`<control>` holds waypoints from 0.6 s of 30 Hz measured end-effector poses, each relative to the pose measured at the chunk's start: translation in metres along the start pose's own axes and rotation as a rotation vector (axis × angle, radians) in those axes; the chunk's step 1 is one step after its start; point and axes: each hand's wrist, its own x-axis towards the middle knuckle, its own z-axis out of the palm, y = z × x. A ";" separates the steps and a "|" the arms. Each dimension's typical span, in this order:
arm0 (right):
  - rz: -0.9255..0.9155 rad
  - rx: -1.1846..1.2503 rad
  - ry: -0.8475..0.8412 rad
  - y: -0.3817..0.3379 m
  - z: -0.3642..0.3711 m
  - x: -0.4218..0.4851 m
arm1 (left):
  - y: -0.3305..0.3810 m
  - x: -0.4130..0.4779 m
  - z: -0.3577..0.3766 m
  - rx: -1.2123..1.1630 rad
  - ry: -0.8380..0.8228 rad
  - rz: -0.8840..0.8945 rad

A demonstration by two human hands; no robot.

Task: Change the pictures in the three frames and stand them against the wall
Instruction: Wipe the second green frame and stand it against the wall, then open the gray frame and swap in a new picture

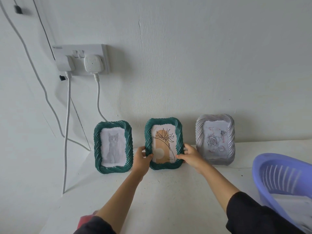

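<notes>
1. The wall (185, 65) rises straight ahead, with a socket (81, 59) and hanging cables at the left.
2. The surface (168, 191) runs from the person to the wall's foot.
3. A basket (278, 174) sits at the right, near the edge.
4. Three frames stand in a row along the wall, long axes upright: the cat frame (97, 146), the middle frame (163, 121) and the grey frame (199, 132).
5. The middle frame lies dead ahead between the hands, equally near both. Whether its top touches the wall I cannot tell.
6. The left hand (141, 159) grips its lower left edge and the right hand (190, 157) its lower right, thumbs in front. Letting go probably needs a settled lean first.
</notes>
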 end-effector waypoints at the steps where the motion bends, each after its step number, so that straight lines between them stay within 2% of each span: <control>1: 0.003 -0.003 -0.006 -0.001 0.000 -0.001 | 0.000 -0.001 0.000 0.001 0.002 -0.003; 7: 0.045 -0.016 -0.019 0.000 0.000 -0.007 | -0.002 -0.008 0.002 -0.014 0.050 -0.004; 10: 0.092 -0.058 0.003 0.000 -0.004 -0.016 | -0.003 -0.022 0.008 0.014 0.192 0.031; 14: 0.172 -0.256 0.085 -0.007 -0.013 -0.037 | 0.006 -0.048 0.019 -0.008 0.426 0.209; 16: 0.207 -0.381 0.072 -0.015 -0.019 -0.052 | 0.017 -0.060 0.027 -0.047 0.415 0.301; 18: 0.202 -0.465 0.064 -0.025 -0.028 -0.067 | 0.028 -0.069 0.035 -0.063 0.335 0.365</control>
